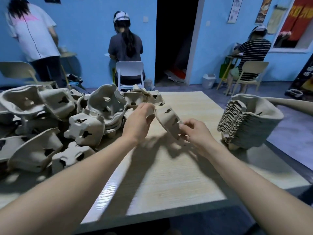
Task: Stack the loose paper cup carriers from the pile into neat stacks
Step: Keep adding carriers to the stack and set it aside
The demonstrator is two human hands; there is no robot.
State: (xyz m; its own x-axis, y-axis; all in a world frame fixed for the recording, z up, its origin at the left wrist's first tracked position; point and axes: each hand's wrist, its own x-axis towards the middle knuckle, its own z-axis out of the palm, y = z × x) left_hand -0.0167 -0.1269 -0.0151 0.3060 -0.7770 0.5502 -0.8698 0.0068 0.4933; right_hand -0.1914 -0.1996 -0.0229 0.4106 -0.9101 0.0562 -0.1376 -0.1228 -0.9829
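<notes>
Between my two hands, above the middle of the table, hangs one grey pulp cup carrier (168, 120), tilted with its underside toward me. My left hand (139, 120) pinches its upper left rim. My right hand (194, 131) grips its lower right edge with curled fingers. A big loose pile of carriers (55, 119) covers the left side of the table. On the right edge stands a neat stack of nested carriers (249, 122), leaning a little.
The light wooden table (162, 175) runs from the pile to the stack. Three people work with their backs to me along the blue wall; one sits on a white chair (129, 72) behind the table. A small bin (208, 80) stands by the dark doorway.
</notes>
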